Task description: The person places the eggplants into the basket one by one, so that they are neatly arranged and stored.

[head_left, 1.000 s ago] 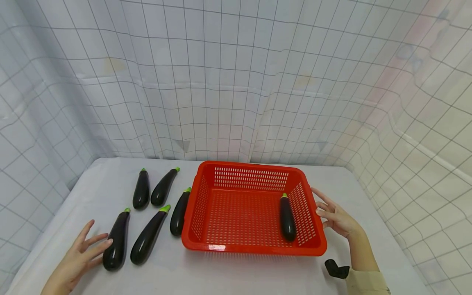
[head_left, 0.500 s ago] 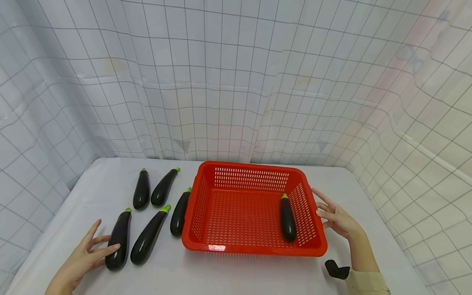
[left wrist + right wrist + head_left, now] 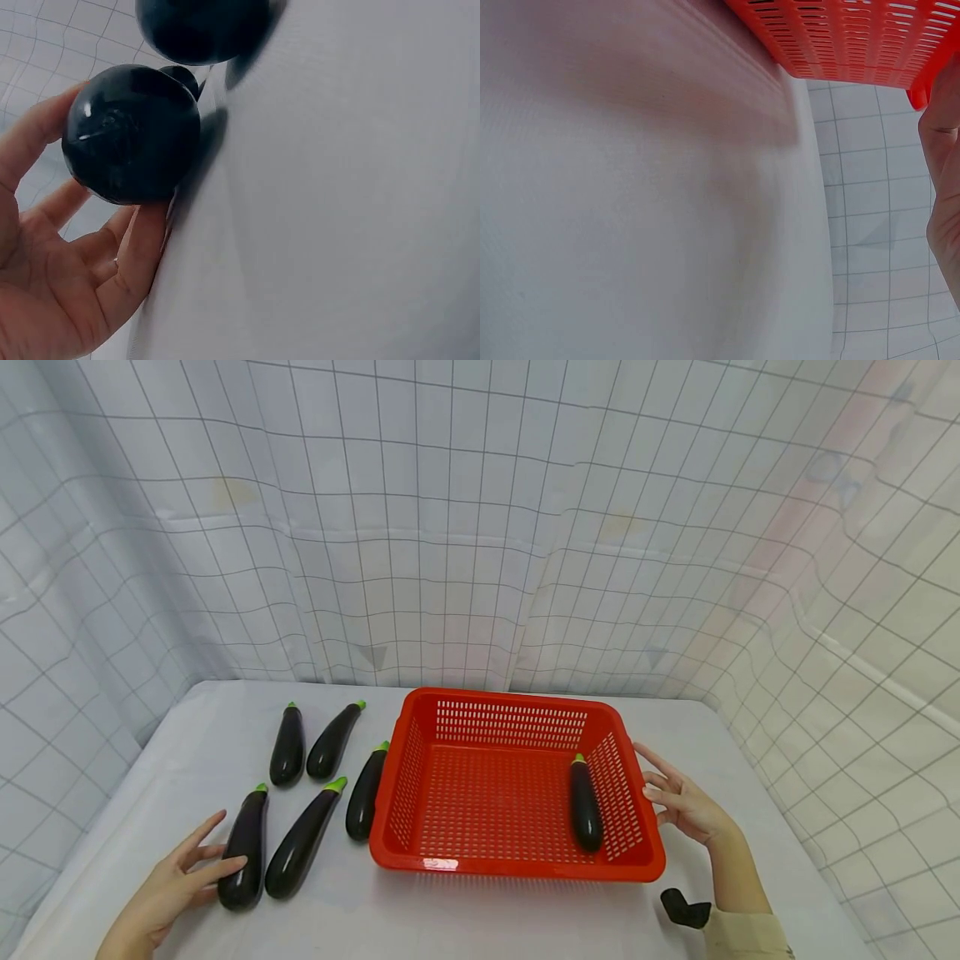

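Eggplant (image 3: 246, 842): probably firm, slick, light; best held round fat end | left hand (image 3: 171, 888): pinching its sides | right hand (image 3: 687, 803): spread fingers touching red basket (image 3: 525, 867)

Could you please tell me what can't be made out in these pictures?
Left wrist view: the held eggplant's stem, hidden behind its own body; some fingertips of the left hand, hidden by that eggplant; most of the upper eggplant, cut off by the top edge.
Right wrist view: much of the right hand, cut off by the right edge; much of the basket, cut off by the frame.
Head view: what the black object is, too small to tell.
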{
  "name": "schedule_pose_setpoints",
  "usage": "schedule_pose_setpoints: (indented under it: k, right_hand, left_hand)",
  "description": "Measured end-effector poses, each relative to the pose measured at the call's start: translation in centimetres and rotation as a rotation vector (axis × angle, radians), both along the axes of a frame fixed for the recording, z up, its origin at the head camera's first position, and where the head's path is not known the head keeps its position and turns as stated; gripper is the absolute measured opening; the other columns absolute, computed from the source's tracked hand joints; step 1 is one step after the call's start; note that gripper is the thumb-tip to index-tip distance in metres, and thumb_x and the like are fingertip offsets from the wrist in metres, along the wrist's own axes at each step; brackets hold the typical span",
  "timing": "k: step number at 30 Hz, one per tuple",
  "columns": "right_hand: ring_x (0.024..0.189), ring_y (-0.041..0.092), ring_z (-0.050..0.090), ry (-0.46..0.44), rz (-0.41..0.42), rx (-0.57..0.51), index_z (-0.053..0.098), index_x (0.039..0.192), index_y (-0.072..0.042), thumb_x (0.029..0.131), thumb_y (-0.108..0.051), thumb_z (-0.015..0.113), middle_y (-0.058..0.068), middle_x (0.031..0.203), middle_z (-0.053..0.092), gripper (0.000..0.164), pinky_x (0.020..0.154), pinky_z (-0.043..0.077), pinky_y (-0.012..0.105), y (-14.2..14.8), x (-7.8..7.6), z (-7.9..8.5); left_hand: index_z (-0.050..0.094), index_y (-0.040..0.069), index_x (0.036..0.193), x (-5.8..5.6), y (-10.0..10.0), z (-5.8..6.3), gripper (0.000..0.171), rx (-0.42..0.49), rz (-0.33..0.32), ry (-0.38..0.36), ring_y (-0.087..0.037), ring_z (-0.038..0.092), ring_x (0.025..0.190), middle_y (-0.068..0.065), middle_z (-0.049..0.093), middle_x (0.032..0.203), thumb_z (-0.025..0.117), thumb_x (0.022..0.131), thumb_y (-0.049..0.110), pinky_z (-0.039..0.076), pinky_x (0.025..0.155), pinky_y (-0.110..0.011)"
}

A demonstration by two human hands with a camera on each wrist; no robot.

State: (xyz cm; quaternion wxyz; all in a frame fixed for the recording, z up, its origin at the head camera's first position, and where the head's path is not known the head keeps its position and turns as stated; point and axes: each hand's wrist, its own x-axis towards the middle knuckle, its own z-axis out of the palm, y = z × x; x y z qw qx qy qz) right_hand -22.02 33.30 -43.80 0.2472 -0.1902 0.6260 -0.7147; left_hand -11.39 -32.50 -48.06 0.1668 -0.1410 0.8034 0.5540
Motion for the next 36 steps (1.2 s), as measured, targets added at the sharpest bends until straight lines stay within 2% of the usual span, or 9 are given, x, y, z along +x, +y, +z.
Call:
schedule_pose_setpoints:
  k: [3,6,8,11,14,18,23,29,36]
  right_hand:
    - [0.104,0.02,0.058,0.005,0.003,0.001,0.002,0.148,-0.018,0.096,0.002,0.035,0.003,0.124,0.054,0.065,0.068,0.054,0.035,0.0,0.0,0.0]
    - [0.105,0.021,0.058,0.008,0.008,-0.005,0.003,0.148,-0.018,0.096,0.003,0.035,0.004,0.124,0.054,0.064,0.068,0.054,0.036,0.0,0.0,-0.1]
    - [0.105,0.021,0.058,0.007,0.009,-0.01,0.003,0.148,-0.019,0.096,0.003,0.034,0.005,0.126,0.053,0.064,0.068,0.054,0.036,0.0,-0.1,-0.1]
    - [0.105,0.021,0.058,0.008,0.006,-0.017,0.004,0.148,-0.019,0.096,0.003,0.035,0.005,0.125,0.054,0.065,0.067,0.054,0.037,0.0,-0.1,-0.1]
    - [0.104,0.021,0.058,0.004,0.008,-0.025,0.004,0.148,-0.019,0.096,0.003,0.036,0.005,0.123,0.054,0.065,0.067,0.054,0.036,0.0,-0.1,-0.1]
    - [0.104,0.02,0.058,-0.001,0.013,-0.034,0.002,0.148,-0.018,0.096,0.003,0.035,0.004,0.121,0.055,0.065,0.068,0.054,0.035,0.0,0.0,-0.1]
    - [0.103,0.02,0.059,-0.012,0.008,-0.035,0.002,0.148,-0.018,0.096,0.004,0.035,0.004,0.122,0.055,0.065,0.067,0.054,0.034,0.1,-0.1,-0.2]
    - [0.101,0.019,0.06,-0.027,-0.011,-0.04,0.002,0.148,-0.016,0.095,0.005,0.036,0.004,0.12,0.056,0.067,0.066,0.054,0.034,0.1,-0.2,-0.2]
    - [0.101,0.018,0.06,-0.029,-0.02,-0.027,0.002,0.148,-0.017,0.095,0.005,0.036,0.003,0.119,0.056,0.066,0.066,0.054,0.034,0.1,-0.2,-0.2]
  left_hand:
    - [-0.002,0.02,0.147,0.2,0.1,-0.2,0.082,0.056,0.029,0.019,-0.004,0.053,0.093,-0.033,0.018,0.137,0.057,0.09,0.031,0.051,0.077,-0.032]
    - [0.003,0.025,0.147,0.4,0.1,-0.3,0.078,0.11,0.056,0.049,0.005,0.051,0.085,-0.026,0.027,0.131,0.057,0.091,0.026,0.05,0.073,-0.026]
    - [0.006,0.028,0.147,0.4,0.1,-0.4,0.076,0.138,0.069,0.073,0.004,0.051,0.084,-0.016,0.036,0.122,0.057,0.091,0.023,0.049,0.071,-0.026]
    - [0.012,0.032,0.146,0.3,0.1,-0.3,0.072,0.197,0.082,0.106,0.001,0.052,0.085,0.001,0.043,0.109,0.056,0.091,0.019,0.048,0.07,-0.026]
    - [0.02,0.037,0.144,0.1,0.2,-0.1,0.068,0.29,0.094,0.155,-0.002,0.054,0.084,0.008,0.049,0.1,0.055,0.091,0.013,0.049,0.068,-0.028]
    - [0.035,0.043,0.137,-0.1,0.6,0.4,0.062,0.406,0.099,0.225,-0.006,0.057,0.083,0.01,0.055,0.095,0.053,0.091,0.006,0.05,0.067,-0.03]
    - [0.038,0.04,0.136,-0.3,1.1,1.4,0.059,0.488,0.057,0.291,-0.008,0.058,0.083,0.008,0.056,0.096,0.049,0.092,0.003,0.051,0.067,-0.031]
    - [0.038,0.037,0.137,-0.8,2.3,2.7,0.059,0.531,0.027,0.331,-0.009,0.058,0.085,0.006,0.056,0.099,0.048,0.092,0.001,0.052,0.069,-0.03]
    - [0.035,0.032,0.14,-1.9,4.9,4.2,0.06,0.546,-0.02,0.353,-0.011,0.058,0.088,0.004,0.052,0.104,0.048,0.091,0.0,0.051,0.071,-0.03]
